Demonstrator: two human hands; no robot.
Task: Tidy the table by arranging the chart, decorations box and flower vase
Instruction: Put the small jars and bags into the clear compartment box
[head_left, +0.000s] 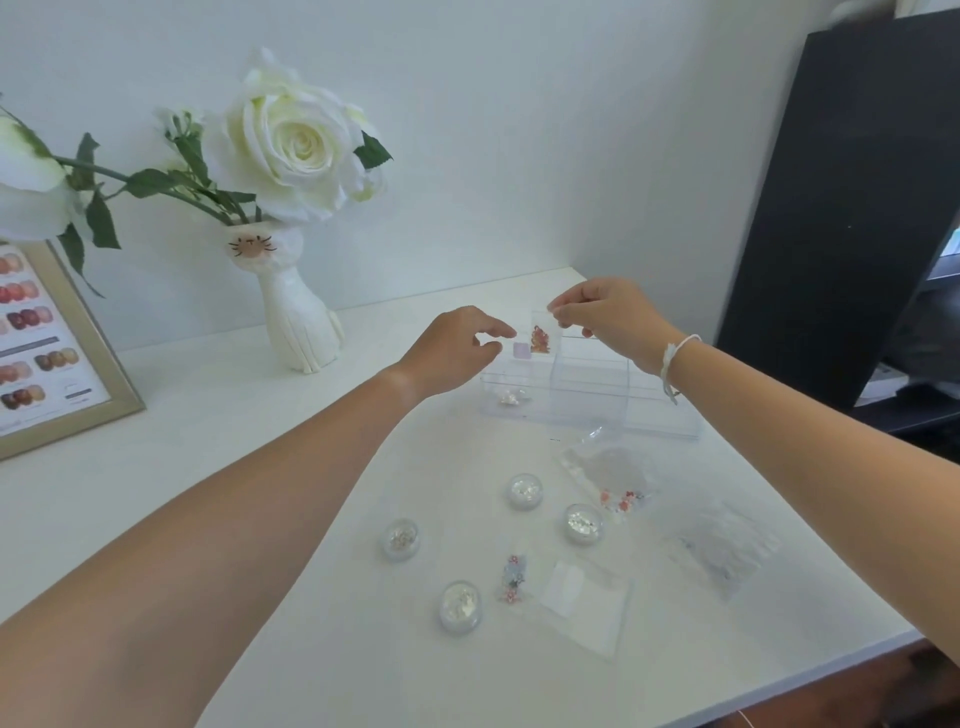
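A clear plastic decorations box (587, 395) with compartments stands at the table's far right. Above its left end, my right hand (608, 317) pinches the top corner of a small clear packet (537, 338) holding orange decorations. My left hand (457, 348) is beside the packet's left edge, thumb and forefinger curled close to it; I cannot tell whether they touch it. A white cat-faced flower vase (298, 317) with white roses stands at the back left. The framed nail colour chart (47, 343) leans at the far left edge.
Several small round jars of glitter (524, 490) and clear packets (605, 475) of decorations lie scattered on the white table (260, 467) in front of the box. A black panel (841, 208) rises at the right. The table's front edge runs bottom right.
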